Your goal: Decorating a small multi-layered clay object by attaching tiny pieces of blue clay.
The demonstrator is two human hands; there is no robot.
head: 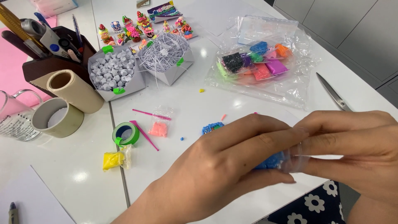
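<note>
Both hands are right up near the camera: left hand (232, 166) and right hand (352, 153) are pinching a small clear bag (295, 159) between them, with a lump of blue clay (271, 161) peeking out under my left fingers. Looks like the blue is barely started, I'm guessing it's only just being handled in its wrapper. Just beyond my knuckles a little blue beaded piece (212, 127) is sitting on the white table (174, 174), part-hidden. Farther right, the big bag of coloured clay blocks (259, 62) is lying mostly full. At far left, finished tiny figures (137, 29) are lining up.
</note>
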